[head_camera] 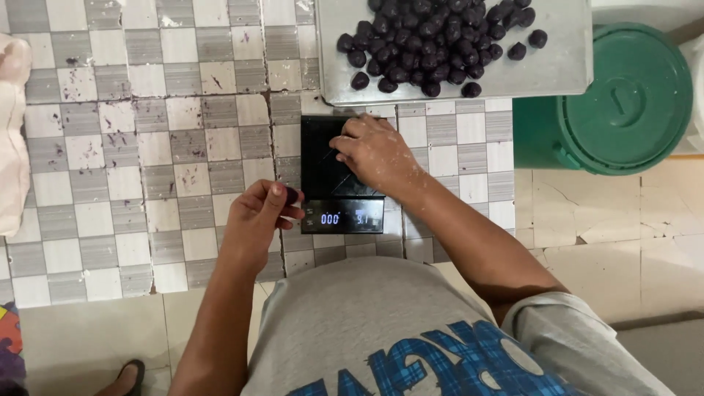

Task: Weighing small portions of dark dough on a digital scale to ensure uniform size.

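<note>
Dark dough balls (438, 45), small and round, lie heaped on a metal tray (565, 66) at the far edge of a tiled floor (147, 147), seen from the head camera looking straight down. Just below the tray sits a black digital scale (334, 176), its lit display facing the person. The right hand (375, 152) rests on the scale's platform, fingers curled down over something small; whether it grips a piece cannot be told. The left hand (258, 213) hovers beside the scale's left edge, thumb and fingers pinched narrowly on one dark piece (291, 195), held clear of the platform.

Judging by the hands, portions are being weighed one at a time, and the pinched piece looks like dough trimmed off or waiting to be added. The next move would call for a steady reading, with the platform free of the hand's weight.

To the right of the tray stands a green bucket (623, 95) with its lid on, contents hidden. A pale cloth bundle (11, 132) lies at the left edge.
</note>
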